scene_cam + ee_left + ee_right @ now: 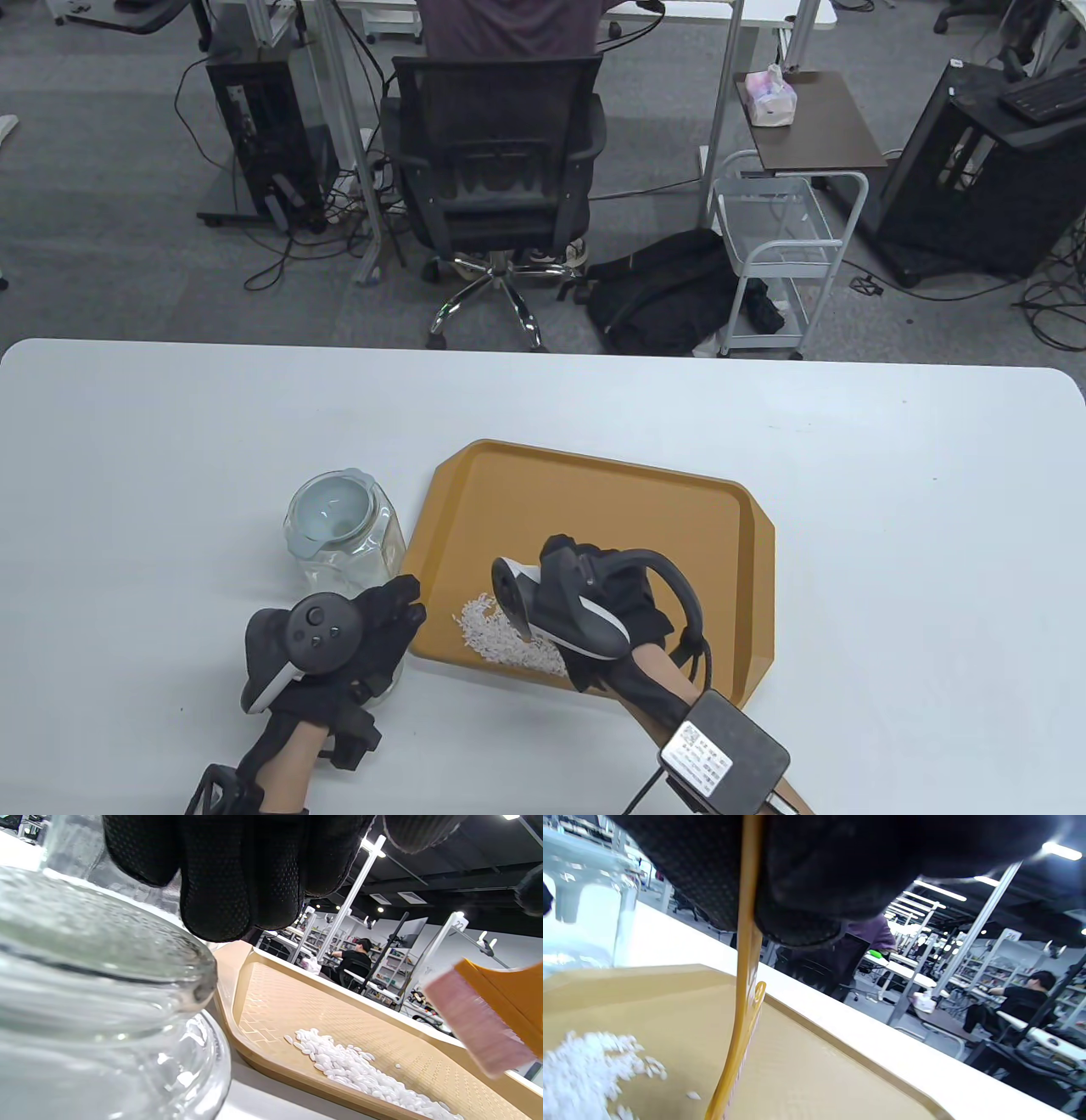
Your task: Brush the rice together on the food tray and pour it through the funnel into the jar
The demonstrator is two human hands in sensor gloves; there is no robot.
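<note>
White rice (509, 641) is heaped at the tray (594, 501) edge; right hand (594, 611) grips brush (488, 1018) for sweeping; left hand (339, 645), fingers relaxed, steadies jar (344, 535).

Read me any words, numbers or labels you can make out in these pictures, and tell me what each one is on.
"22": on a white sign atop a post in the background, left wrist view.
White label with a square code and small print, on the grey box at the right wrist: too small to read.
Raised marks on the brush handle: blurred, unreadable.
Another post sign, right wrist view: too blurred.
</note>
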